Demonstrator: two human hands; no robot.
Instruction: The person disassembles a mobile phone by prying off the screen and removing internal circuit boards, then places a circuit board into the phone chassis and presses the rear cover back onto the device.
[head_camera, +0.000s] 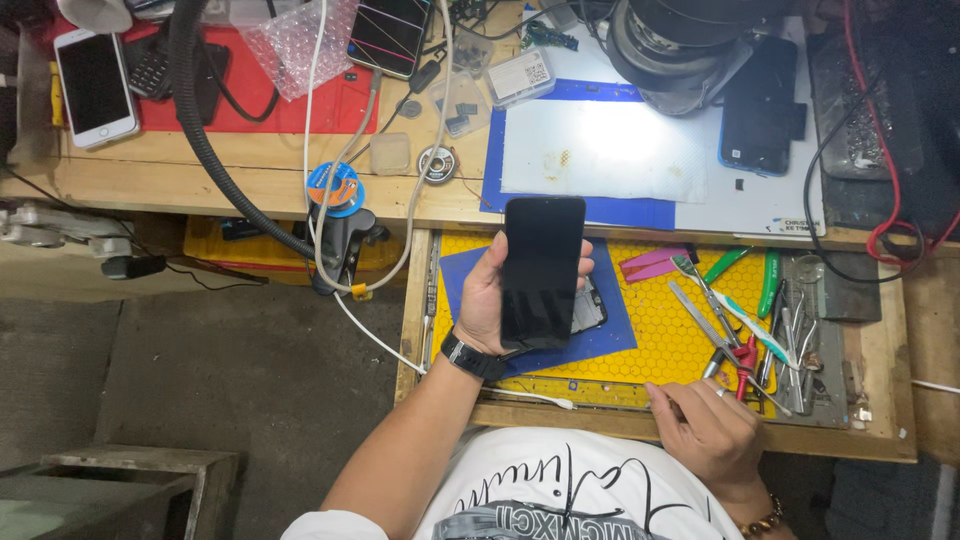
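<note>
My left hand (487, 300) holds a black smartphone (542, 268) upright over an open wooden drawer (880, 440), its dark screen facing me. A black watch sits on that wrist. My right hand (712, 425) rests at the drawer's front edge, fingers curled and touching red-handled pliers (744, 362) among several tools. Whether it grips them is unclear. A yellow honeycomb mat (660, 330) and a blue mat (610, 335) line the drawer under the phone.
On the workbench lie a blue and white work mat (600, 150) under a bright lamp, a dark phone in a blue case (758, 105), a white phone (93, 85), another phone (388, 35), small plastic boxes, solder reels, cables and a black hose (200, 130). Tweezers and screwdrivers fill the drawer's right.
</note>
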